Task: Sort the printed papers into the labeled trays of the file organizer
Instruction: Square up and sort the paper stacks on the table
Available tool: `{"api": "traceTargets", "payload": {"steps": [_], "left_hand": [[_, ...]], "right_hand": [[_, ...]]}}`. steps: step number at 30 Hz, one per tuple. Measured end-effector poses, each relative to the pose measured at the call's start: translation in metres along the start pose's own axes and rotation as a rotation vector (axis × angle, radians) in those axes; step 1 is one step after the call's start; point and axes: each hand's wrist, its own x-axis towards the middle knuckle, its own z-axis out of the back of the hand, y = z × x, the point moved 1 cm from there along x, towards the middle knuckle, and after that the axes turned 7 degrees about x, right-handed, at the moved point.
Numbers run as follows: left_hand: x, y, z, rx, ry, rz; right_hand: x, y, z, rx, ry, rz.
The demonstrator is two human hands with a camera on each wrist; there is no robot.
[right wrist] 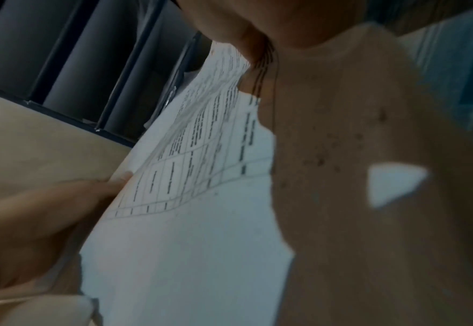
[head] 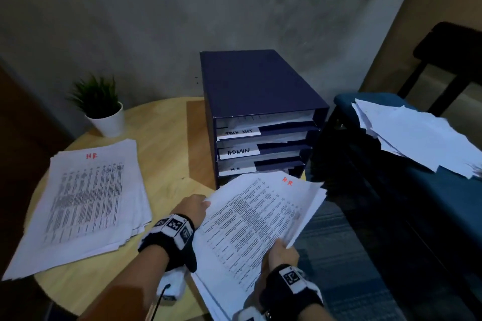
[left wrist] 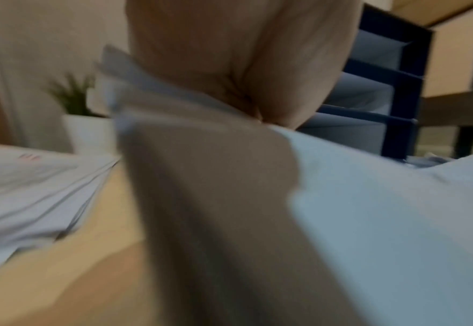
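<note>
1. Both hands hold a thin sheaf of printed papers (head: 258, 216) marked "HR" in red: left hand (head: 194, 208) pinches its left edge, right hand (head: 283, 251) grips its near corner.
2. Sheaf hovers before the boxy navy file organizer (head: 258, 101), by the "HR" tray (head: 236, 169).
3. Another flat HR stack (head: 86, 198) lies on the round pale-wood tabletop (head: 167, 143).
</note>
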Motion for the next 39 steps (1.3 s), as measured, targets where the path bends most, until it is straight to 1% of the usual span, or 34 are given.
{"api": "traceTargets", "payload": {"steps": [2, 4, 8, 12, 15, 18, 22, 26, 33, 37, 39], "left_hand": [[-0.002, 0.007, -0.003, -0.069, 0.006, 0.007], [-0.006, 0.011, -0.009, -0.095, 0.041, -0.008], [-0.016, 0.012, -0.018, -0.127, 0.106, -0.078], [-0.02, 0.008, -0.014, -0.153, 0.105, -0.104], [-0.024, 0.005, -0.012, -0.208, 0.094, -0.112], [-0.022, 0.007, -0.009, -0.282, 0.053, -0.078], [-0.016, 0.007, -0.004, -0.404, -0.024, -0.044], [-0.011, 0.007, -0.009, -0.526, -0.074, 0.019], [-0.006, 0.012, -0.031, -0.627, -0.116, 0.096], [0.0, 0.007, -0.045, -0.748, -0.159, 0.174], [0.004, -0.002, -0.048, -0.823, -0.163, 0.211]], "right_hand": [[0.002, 0.001, 0.002, 0.001, -0.015, 0.052], [0.003, -0.004, 0.008, -0.008, -0.041, 0.065], [-0.005, -0.017, 0.024, 0.001, -0.077, 0.017], [-0.016, -0.02, 0.032, 0.042, -0.086, 0.021], [-0.017, -0.013, 0.032, 0.074, -0.057, 0.042], [-0.011, 0.001, 0.028, 0.117, -0.007, 0.068], [0.009, 0.035, 0.014, 0.08, 0.062, 0.122], [0.034, 0.057, 0.002, 0.094, 0.119, 0.126], [0.061, 0.082, -0.014, -0.051, 0.234, 0.104], [0.067, 0.105, -0.02, -0.182, 0.238, 0.14], [0.073, 0.12, -0.027, -0.249, 0.244, 0.192]]}}
